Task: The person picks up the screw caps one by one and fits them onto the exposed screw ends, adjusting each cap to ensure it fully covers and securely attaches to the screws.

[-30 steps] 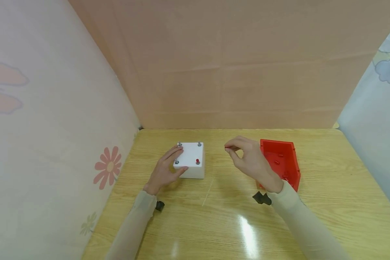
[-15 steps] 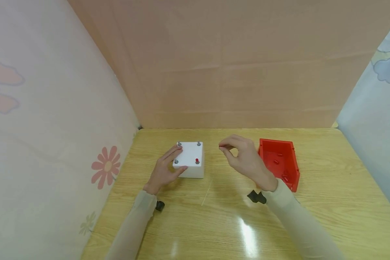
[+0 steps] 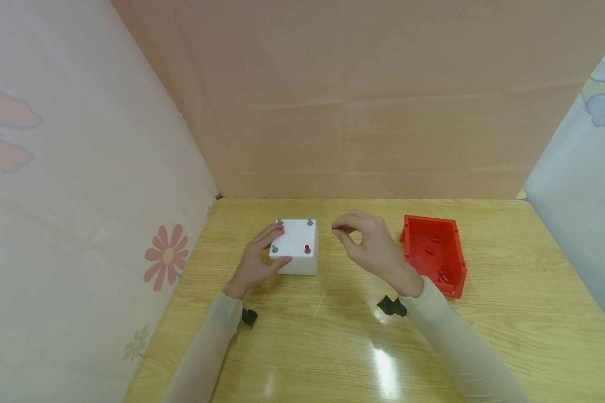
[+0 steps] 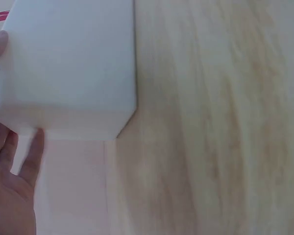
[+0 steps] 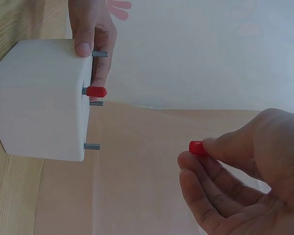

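Note:
A white block (image 3: pixel 297 238) sits on the table, threaded metal bolts standing up from its top corners. On the near right bolt is a red cap (image 5: pixel 96 91); the other bolts, such as the far right bolt (image 5: pixel 92 146), are bare. My left hand (image 3: pixel 254 266) grips the block from its left, thumb at the near edge and fingers over the top. To the right of the block, my right hand (image 3: pixel 375 249) pinches a second small red cap (image 5: pixel 196 147) between thumb and fingers. In the right wrist view that cap is apart from the bolts.
A red open bin (image 3: pixel 431 226) stands to the right, behind the right wrist, with several small red caps (image 3: pixel 429 251) inside. The wooden table (image 3: pixel 333 341) meets a brown backdrop (image 3: pixel 343 140) at the back and patterned cloths at the sides.
My right hand has moved left toward the white block, carrying the red cap, uncovering more of the red bin. The left hand keeps its hold on the block.

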A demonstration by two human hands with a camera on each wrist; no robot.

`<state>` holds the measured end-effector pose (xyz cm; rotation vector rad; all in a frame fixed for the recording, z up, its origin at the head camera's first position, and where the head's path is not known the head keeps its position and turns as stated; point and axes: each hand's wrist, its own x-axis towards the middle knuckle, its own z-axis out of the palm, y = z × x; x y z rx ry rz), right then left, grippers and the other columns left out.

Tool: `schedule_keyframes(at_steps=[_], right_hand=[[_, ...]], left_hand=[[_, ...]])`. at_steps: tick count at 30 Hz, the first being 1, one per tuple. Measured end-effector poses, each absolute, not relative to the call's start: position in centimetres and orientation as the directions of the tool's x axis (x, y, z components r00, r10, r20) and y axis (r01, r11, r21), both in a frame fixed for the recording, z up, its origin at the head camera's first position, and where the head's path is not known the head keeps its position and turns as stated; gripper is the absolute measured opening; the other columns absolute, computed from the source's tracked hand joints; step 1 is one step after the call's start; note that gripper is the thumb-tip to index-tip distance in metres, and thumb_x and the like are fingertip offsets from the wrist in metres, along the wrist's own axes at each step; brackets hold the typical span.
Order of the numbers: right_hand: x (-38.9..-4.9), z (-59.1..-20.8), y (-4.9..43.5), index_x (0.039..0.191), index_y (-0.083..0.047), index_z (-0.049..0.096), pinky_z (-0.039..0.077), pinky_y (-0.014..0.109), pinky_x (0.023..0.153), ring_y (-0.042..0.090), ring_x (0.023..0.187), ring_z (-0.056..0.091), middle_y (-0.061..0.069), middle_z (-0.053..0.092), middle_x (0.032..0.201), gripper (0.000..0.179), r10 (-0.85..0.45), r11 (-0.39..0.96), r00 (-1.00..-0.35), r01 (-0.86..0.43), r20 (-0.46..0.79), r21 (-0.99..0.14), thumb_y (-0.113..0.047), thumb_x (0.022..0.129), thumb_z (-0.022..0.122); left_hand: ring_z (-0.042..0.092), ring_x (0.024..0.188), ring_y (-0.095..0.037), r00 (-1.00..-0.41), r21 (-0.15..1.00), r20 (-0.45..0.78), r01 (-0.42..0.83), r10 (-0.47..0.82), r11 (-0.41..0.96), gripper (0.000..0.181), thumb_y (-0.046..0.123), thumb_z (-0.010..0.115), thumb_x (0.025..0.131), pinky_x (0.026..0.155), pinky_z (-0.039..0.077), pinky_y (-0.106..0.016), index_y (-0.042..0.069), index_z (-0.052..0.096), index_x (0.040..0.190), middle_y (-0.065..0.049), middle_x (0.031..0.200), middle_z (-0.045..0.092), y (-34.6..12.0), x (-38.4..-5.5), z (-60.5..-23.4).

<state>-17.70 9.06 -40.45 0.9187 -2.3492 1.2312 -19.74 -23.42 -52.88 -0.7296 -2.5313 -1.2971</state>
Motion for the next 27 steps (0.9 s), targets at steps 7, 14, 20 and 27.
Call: schedule_keyframes(at_steps=[7, 14, 20, 27], right_hand=[[-17.8, -40.4, 8.4, 0.104, -0.005, 0.080, 0.067, 0.036, 0.083, 0.015, 0.088, 0.074, 0.003, 0.078, 0.102, 0.012, -0.400, 0.397, -0.719, -0.695, 0.568, -0.600, 0.002, 0.094, 0.078], [-17.8, -40.4, 7.6, 0.106, -0.006, 0.080, 0.067, 0.036, 0.083, 0.016, 0.089, 0.073, 0.003, 0.078, 0.103, 0.012, -0.419, 0.385, -0.732, -0.679, 0.537, -0.625, -0.001, 0.096, 0.078], [-18.0, -40.5, 6.9, 0.107, -0.005, 0.081, 0.067, 0.034, 0.083, 0.016, 0.088, 0.073, 0.006, 0.079, 0.104, 0.014, -0.418, 0.344, -0.716, -0.695, 0.560, -0.631, 0.001, 0.095, 0.078], [-18.2, -40.7, 6.0, 0.105, -0.005, 0.081, 0.066, 0.032, 0.082, 0.015, 0.086, 0.074, 0.004, 0.079, 0.101, 0.013, -0.428, 0.317, -0.689, -0.720, 0.584, -0.617, 0.002, 0.095, 0.077]], left_hand=[[0.046, 0.152, -0.033, -0.878, 0.782, 0.355, 0.467, 0.319, 0.413, 0.071, 0.009, 0.091, 0.086, 0.112, 0.054, -0.057, 0.007, 0.059, 0.150, -0.009, 0.164, 0.048, -23.3, -19.8, -52.7], [0.045, 0.153, -0.031, -0.879, 0.792, 0.356, 0.464, 0.318, 0.397, 0.066, 0.013, 0.090, 0.088, 0.113, 0.055, -0.053, 0.014, 0.061, 0.147, -0.004, 0.164, 0.048, -23.3, -19.9, -52.7], [0.044, 0.154, -0.032, -0.887, 0.805, 0.342, 0.447, 0.309, 0.391, 0.065, 0.011, 0.090, 0.088, 0.112, 0.055, -0.054, 0.013, 0.061, 0.146, -0.005, 0.165, 0.048, -23.2, -19.8, -52.6], [0.044, 0.153, -0.037, -0.895, 0.817, 0.333, 0.431, 0.298, 0.383, 0.069, 0.004, 0.090, 0.085, 0.113, 0.053, -0.061, 0.006, 0.059, 0.147, -0.012, 0.165, 0.047, -23.1, -19.7, -52.7]])
